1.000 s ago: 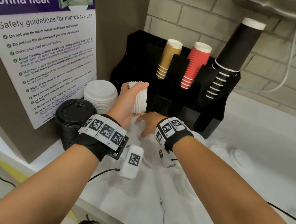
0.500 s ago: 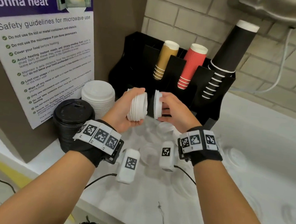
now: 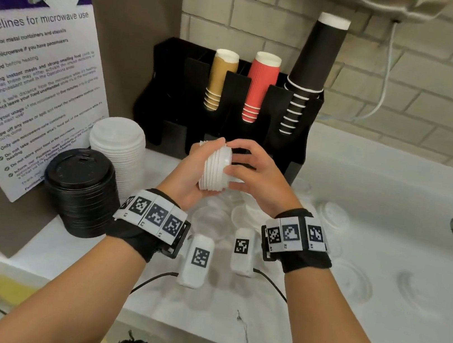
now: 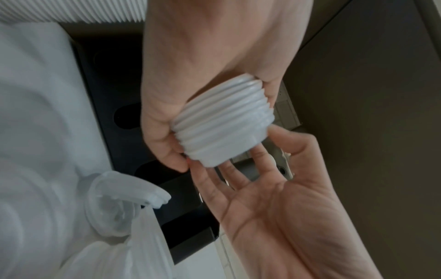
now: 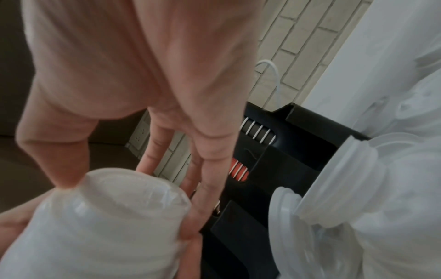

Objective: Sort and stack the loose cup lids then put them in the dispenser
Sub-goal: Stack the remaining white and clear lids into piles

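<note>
**Lids pressed together over the counter**

A white counter (image 3: 363, 191) runs below a pale brick wall (image 3: 409, 81), loose clear lids (image 3: 333, 213) scattered on it. My left hand (image 3: 187, 171) curls round a small stack of white lids (image 3: 216, 170), held on its side above the counter; my right hand (image 3: 257, 176) presses straight fingers against its end. The black dispenser (image 3: 171, 98) behind holds tan cups (image 3: 218, 82), red cups (image 3: 259, 88) and black cups (image 3: 310, 75). Beside it stand a tall white lid stack (image 3: 119, 143) and a black lid stack (image 3: 81, 190).
</note>
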The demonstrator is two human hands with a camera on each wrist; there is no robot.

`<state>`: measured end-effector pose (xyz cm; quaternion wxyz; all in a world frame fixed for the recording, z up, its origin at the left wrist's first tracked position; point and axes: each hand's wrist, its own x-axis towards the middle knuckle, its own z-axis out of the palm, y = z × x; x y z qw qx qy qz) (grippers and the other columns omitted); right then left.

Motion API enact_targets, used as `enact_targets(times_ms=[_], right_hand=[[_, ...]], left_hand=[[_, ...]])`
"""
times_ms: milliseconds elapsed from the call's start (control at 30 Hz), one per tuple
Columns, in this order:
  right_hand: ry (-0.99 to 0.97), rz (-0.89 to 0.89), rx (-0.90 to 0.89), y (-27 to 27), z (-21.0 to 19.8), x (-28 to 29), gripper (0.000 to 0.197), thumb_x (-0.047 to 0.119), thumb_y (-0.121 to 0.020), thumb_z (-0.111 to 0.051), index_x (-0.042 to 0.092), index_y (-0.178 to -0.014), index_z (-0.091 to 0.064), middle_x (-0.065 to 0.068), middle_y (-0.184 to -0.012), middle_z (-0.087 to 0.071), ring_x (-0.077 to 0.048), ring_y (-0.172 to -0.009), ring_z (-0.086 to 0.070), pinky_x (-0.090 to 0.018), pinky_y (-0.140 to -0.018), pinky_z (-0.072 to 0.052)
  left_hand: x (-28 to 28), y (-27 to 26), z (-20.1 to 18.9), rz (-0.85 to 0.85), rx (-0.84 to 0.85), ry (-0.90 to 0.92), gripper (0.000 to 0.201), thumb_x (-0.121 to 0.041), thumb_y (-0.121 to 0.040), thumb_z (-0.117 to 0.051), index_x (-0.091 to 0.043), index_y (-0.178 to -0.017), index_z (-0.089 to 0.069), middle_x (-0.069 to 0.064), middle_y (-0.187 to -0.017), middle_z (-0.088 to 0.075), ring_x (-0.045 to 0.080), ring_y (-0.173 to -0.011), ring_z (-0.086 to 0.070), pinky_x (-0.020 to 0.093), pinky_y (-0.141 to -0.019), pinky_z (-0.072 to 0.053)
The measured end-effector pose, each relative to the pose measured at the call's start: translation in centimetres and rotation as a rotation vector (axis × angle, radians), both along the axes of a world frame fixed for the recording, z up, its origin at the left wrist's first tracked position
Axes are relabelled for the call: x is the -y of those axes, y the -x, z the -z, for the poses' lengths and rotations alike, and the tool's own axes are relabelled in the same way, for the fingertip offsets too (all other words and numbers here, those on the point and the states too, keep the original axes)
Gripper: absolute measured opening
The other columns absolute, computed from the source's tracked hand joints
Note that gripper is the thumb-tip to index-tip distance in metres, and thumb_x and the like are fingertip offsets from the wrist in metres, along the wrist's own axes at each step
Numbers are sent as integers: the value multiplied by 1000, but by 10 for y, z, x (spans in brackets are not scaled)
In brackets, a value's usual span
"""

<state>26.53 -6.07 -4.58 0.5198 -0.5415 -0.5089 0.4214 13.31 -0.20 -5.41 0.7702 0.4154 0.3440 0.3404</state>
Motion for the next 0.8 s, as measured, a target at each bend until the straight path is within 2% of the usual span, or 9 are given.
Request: enact_targets(times_ms=[133,267,333,400,467,533,600,667,800], right_hand=[[-19,16,6,-2,1,1,38,6,-84,-65,23,-118,-58,-11,-115,-60,-22,-107,-62,-32,-74,-57],[-41,-69,80,-9,-5,-3,34,15,-89,-63,27,-120,-58,-2,-115,-62,-14,-108,-62,-29,-80,-55],[-24,-87,210,-15,-9,-9,29,28,-96,-54,32,-125,-56,11,-116,-62,-2,-108,-59,-22,-82,-51],[29,17,414,-26,-8,-20,30,35,-100,-44,30,-127,-56,18,-117,-58,5,-108,-53,-23,-93,-45],[171,128,687,-39,-1,-33,30,36,-98,-47,23,-123,-59,6,-124,-55,-11,-120,-47,-36,-105,-40],[398,92,990,-44,8,-43,37,41,-92,-57,22,-123,-57,-7,-130,-49,-29,-128,-38,-43,-107,-35],[525,-12,1216,-40,17,-49,43,42,-85,-65,27,-124,-55,-8,-130,-44,-32,-127,-33,-45,-104,-35],[533,-63,1387,-34,22,-55,40,38,-82,-67,32,-121,-56,-5,-127,-44,-30,-125,-34,-44,-100,-35],[502,-77,1476,-29,21,-62,32,25,-88,-56,31,-120,-58,-7,-130,-43,-33,-126,-34,-47,-101,-35]], left_hand=[[3,-6,0,21,17,-6,54,-40,-94,-56,-16,-141,-42,19,-135,-55,29,-105,-62,35,-70,-54],[-4,-5,-1,11,50,5,54,-30,-92,-61,-15,-140,-42,18,-132,-57,35,-119,-59,43,-85,-54],[-8,-3,-1,-28,63,2,55,-28,-91,-63,-14,-140,-43,15,-121,-59,29,-109,-62,42,-81,-54],[-13,-2,1,-92,50,-11,56,-28,-90,-64,-14,-139,-43,9,-109,-57,22,-97,-60,38,-75,-54],[-18,2,4,-147,33,-10,56,-29,-89,-65,-15,-138,-43,6,-104,-56,19,-92,-59,38,-75,-53],[-24,5,7,-166,20,1,56,-30,-89,-65,-16,-139,-42,6,-103,-56,19,-90,-59,38,-77,-53],[-27,7,9,-165,13,10,58,-30,-89,-65,-16,-140,-42,6,-105,-55,19,-90,-59,39,-77,-54],[-29,9,10,-158,10,12,58,-30,-88,-66,-16,-140,-42,6,-106,-55,19,-90,-59,38,-76,-54],[-34,13,14,-153,-8,12,58,-31,-88,-66,-17,-139,-43,5,-104,-57,18,-90,-61,39,-77,-55]])
